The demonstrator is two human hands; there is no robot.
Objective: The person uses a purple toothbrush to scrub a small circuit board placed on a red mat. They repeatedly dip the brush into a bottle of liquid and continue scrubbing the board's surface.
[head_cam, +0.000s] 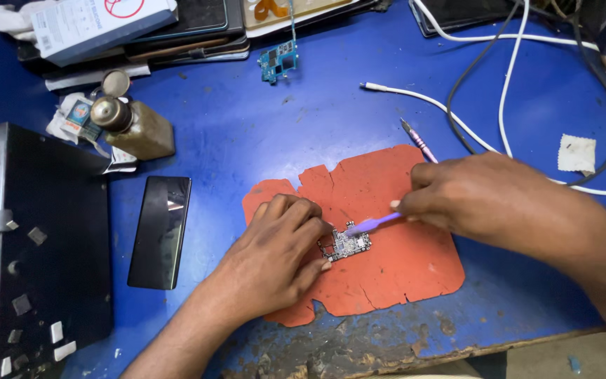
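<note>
**A:** What lies under your fingers?

**B:** Your left hand rests curled on a worn orange mat, its fingertips pinning a small circuit board flat at the board's left edge. Your right hand pinches a thin purple tool, whose tip touches the board's upper edge. Both hands are closed on what they hold, not spread.

**A:** And the surface around them?

**B:** The mat sits on a blue table. Below your left wrist the mat is torn and notched, and just beyond that the table's near edge is chipped and bare of paint. Left of your left hand, well apart, a black phone lies flat; further left stands a black metal box.

**A:** Further out?

**B:** Beyond your right fingers a pink-handled tool lies just off the mat, then white cables loop across. Past your left fingers there is open blue surface, then a brass-coloured bottle and a small blue circuit board near stacked clutter at the far edge.
</note>
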